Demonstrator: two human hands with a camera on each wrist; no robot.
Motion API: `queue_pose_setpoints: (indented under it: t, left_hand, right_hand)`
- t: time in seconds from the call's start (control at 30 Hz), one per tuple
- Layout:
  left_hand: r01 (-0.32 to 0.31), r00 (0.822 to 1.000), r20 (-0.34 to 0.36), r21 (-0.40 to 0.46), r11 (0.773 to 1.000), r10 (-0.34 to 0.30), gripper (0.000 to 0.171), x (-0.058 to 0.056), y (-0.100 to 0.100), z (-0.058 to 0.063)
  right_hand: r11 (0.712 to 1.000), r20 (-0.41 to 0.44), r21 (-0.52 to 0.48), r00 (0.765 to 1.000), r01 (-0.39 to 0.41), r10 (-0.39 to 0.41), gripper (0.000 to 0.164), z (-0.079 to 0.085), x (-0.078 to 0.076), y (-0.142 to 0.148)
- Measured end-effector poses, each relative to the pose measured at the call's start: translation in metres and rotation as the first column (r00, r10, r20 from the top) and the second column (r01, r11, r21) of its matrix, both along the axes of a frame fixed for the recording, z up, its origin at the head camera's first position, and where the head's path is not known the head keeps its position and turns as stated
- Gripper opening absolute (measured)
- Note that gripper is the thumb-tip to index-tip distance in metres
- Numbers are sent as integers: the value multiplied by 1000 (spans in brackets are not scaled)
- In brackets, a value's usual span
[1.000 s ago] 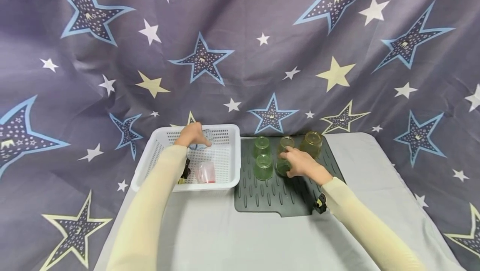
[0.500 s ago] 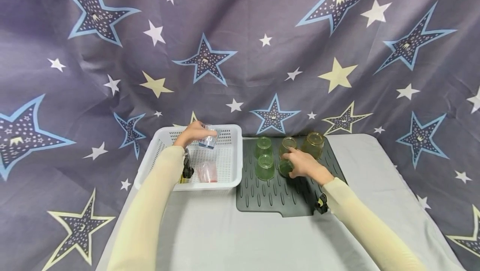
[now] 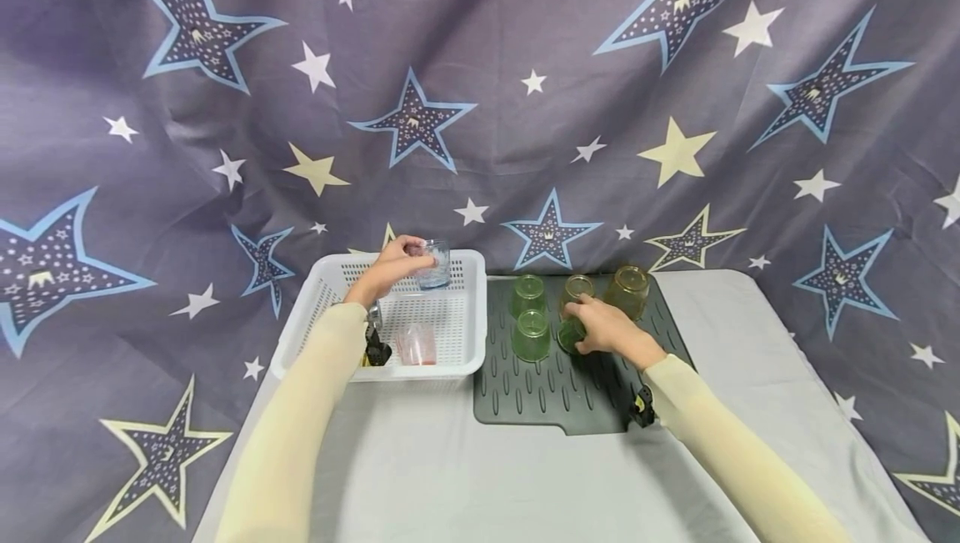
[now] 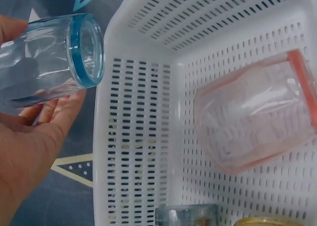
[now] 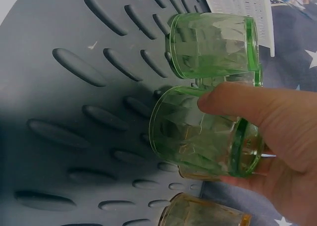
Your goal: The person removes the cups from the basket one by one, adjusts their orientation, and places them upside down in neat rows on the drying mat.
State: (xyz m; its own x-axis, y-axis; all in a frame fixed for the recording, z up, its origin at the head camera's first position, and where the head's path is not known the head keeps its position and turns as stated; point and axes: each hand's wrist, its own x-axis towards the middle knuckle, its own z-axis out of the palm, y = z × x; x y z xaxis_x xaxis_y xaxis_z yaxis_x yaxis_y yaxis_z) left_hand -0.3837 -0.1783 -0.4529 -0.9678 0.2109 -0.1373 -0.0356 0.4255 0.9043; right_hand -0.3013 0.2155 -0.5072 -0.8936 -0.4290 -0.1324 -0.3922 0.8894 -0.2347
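Note:
My left hand (image 3: 388, 268) grips a clear blue-tinted glass (image 3: 435, 264) over the back of the white basket (image 3: 482, 334). In the left wrist view, the glass's thick blue base (image 4: 79, 50) points toward the basket, fingers and thumb on either side. A pink-tinted glass (image 4: 252, 112) lies on its side in the basket. My right hand (image 3: 606, 326) holds a green glass (image 5: 198, 132) between thumb and fingers, upside down at the dark drying mat (image 3: 517, 401). Beside it stand two more green glasses, one behind (image 3: 528, 293) and one in front (image 3: 532, 337).
Two amber glasses, one narrower (image 3: 577, 284) and one larger (image 3: 630, 291), stand at the mat's back. A greyish glass (image 4: 185, 215) and a yellow rim (image 4: 267, 221) show low in the left wrist view. A star-patterned curtain (image 3: 465, 42) hangs behind the white-covered table (image 3: 435, 468).
My left hand has lifted the blue-tinted glass from the basket floor and turned it more upright, a little to the right. The right hand stays on the green glass.

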Motion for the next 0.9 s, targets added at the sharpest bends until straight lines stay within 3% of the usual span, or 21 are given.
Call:
queue_pose_setpoints:
  t: [0.17, 0.33, 0.53, 0.7, 0.9]
  left_hand:
    - [-8, 999, -42, 59, 998, 11, 61, 1, 4, -4]
    - [-22, 999, -25, 154, 988, 26, 59, 2, 10, -5]
    - [-18, 999, 41, 306, 952, 6, 51, 7, 17, -7]
    - [-61, 993, 115, 404, 913, 15, 33, 8, 22, -6]
    - [-70, 992, 126, 504, 861, 7, 18, 9, 25, 1]
  right_hand:
    - [1000, 10, -1, 1000, -3, 3, 56, -7, -2, -3]
    - [1000, 28, -8, 1000, -3, 3, 55, -12, -4, -5]
    - [1000, 67, 1, 998, -7, 7, 57, -14, -8, -7]
    - [1000, 99, 12, 995, 3, -4, 59, -14, -11, -9]
    - [999, 117, -11, 993, 31, -29, 61, -13, -15, -12]
